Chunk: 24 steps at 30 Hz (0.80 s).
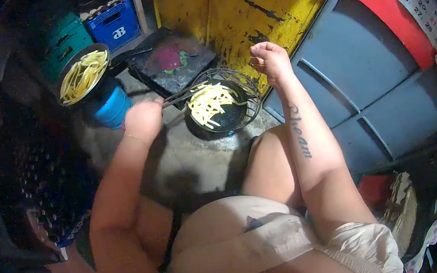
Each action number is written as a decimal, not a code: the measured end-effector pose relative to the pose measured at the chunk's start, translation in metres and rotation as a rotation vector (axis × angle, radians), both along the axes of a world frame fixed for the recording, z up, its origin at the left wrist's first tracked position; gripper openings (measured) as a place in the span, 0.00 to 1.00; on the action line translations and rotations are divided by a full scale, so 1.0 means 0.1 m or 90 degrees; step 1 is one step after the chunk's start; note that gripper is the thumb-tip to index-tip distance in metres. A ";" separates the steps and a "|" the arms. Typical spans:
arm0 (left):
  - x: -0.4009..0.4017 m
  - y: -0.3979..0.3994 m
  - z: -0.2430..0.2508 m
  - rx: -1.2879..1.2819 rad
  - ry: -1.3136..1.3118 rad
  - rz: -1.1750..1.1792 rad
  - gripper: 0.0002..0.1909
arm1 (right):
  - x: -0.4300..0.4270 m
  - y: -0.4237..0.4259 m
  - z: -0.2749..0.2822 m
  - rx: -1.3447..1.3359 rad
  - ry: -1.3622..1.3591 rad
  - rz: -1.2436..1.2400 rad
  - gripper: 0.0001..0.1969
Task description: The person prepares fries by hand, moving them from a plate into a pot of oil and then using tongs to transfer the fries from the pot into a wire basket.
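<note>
My left hand (143,119) is closed around a long, thin dark metal handle (177,97). This handle reaches to a round black pan (232,115) in which pale raw-looking potato strips (212,100) are heaped, mostly toward the left. Dark wire loops (254,87) curve around the pan's far right side; whether they join the handle I cannot tell. My right hand (271,62) is raised beyond the pan, before a yellow panel, with its fingers bent. Its fingertips are too small to show whether they pinch something. At upper left, a second pan (108,74) holds more yellowish strips (84,77).
A dark square slab (172,62) stands behind the pan, near a blue rounded container (113,108). Blue (114,24) and green crates (67,38) are stacked at the back left. A worn yellow panel (223,9) and a grey cabinet (360,61) bound the right side.
</note>
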<state>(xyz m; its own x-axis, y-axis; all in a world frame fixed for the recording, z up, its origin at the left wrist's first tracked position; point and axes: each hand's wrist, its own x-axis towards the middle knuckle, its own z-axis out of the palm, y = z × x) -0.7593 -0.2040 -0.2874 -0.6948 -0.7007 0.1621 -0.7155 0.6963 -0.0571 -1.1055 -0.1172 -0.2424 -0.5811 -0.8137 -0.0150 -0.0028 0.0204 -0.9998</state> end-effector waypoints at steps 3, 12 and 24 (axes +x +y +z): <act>-0.17 -0.05 0.03 -0.039 -0.037 -0.028 0.07 | -0.08 0.01 -0.02 0.011 0.049 0.011 0.03; -0.52 -0.15 0.09 -0.085 -0.118 -0.031 0.08 | -0.08 0.03 0.01 0.016 0.060 0.009 0.03; -0.31 -0.29 0.04 0.062 0.033 0.006 0.07 | -0.15 -0.06 -0.01 0.032 0.121 -0.026 0.03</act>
<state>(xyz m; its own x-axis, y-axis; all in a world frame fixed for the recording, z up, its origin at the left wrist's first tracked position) -0.7900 -0.2329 -0.2834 -0.6806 -0.7214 0.1281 -0.7223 0.6899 0.0478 -1.1202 -0.1231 -0.2438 -0.6099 -0.7904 0.0578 -0.1894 0.0746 -0.9791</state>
